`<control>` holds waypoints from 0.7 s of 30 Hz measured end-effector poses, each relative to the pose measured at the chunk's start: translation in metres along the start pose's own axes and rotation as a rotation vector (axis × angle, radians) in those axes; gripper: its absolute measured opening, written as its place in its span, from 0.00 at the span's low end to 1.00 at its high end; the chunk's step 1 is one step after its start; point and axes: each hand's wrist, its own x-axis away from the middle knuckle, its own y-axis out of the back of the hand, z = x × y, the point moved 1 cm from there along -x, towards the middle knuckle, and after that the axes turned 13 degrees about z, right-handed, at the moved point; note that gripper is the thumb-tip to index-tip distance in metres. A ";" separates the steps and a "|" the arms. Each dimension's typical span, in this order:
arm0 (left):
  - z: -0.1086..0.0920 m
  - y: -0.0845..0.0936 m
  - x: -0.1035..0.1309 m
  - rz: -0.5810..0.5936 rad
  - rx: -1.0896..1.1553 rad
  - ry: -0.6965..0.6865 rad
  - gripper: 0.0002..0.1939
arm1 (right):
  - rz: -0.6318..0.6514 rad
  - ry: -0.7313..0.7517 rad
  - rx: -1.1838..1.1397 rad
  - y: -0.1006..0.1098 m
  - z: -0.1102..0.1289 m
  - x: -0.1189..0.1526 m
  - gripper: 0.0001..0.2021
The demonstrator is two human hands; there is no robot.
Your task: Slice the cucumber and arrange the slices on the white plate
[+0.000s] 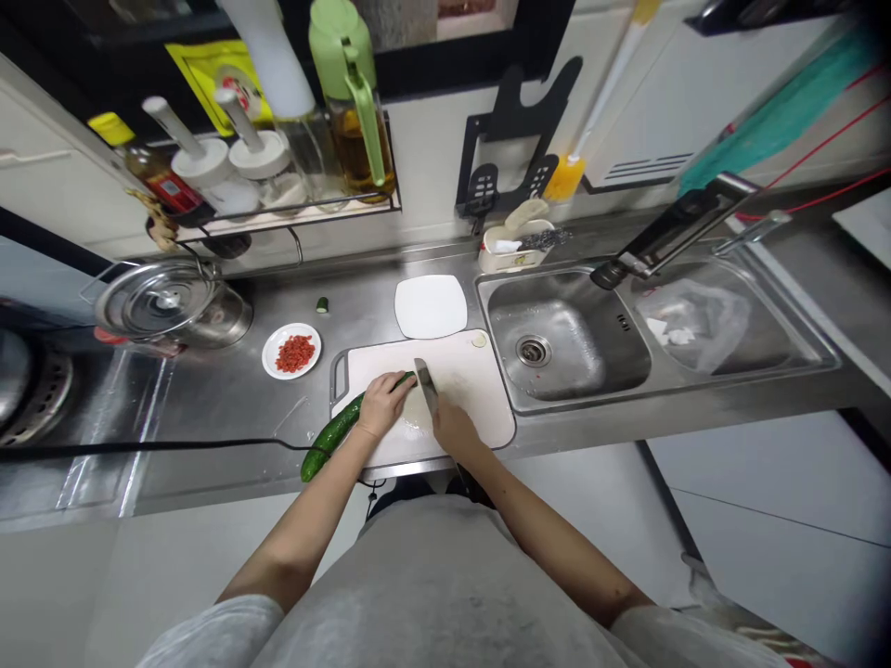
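Observation:
A long green cucumber (335, 430) lies slantwise across the left side of the white cutting board (480, 399), its near end past the board's edge. My left hand (382, 404) is closed over its far end. In my right hand (454, 429) is a kitchen knife (426, 381), its blade upright against the cucumber's cut end or just beside it; I cannot tell whether they touch. One pale cucumber slice (479, 340) rests at the board's far right corner. Behind the board sits a white square plate (431, 307). My fingers hide part of the cucumber.
Left of the board are a small plate (311, 369) of red pieces and a cucumber stub (321, 304). A steel pot (226, 315) stands farther left. The sink (571, 357) with its faucet (668, 232) is on the right. A black cable (174, 445) crosses the left side. Bottles fill a wall rack (299, 211).

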 end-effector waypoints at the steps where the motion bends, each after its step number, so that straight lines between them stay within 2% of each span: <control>1: 0.000 0.000 0.000 -0.002 -0.004 -0.002 0.19 | -0.012 -0.009 0.004 0.002 -0.004 0.001 0.20; 7: 0.000 -0.002 0.001 -0.012 0.011 -0.005 0.19 | -0.040 -0.031 0.008 0.015 -0.016 0.012 0.17; 12: 0.000 -0.002 0.002 -0.042 0.020 0.002 0.18 | -0.025 0.004 0.016 0.015 -0.003 0.017 0.19; 17: -0.001 -0.002 0.002 -0.024 0.028 0.009 0.18 | -0.023 0.010 0.042 0.010 0.009 0.015 0.17; 21: -0.003 0.002 0.001 -0.005 0.098 0.043 0.16 | 0.002 -0.018 0.082 0.015 0.012 0.019 0.17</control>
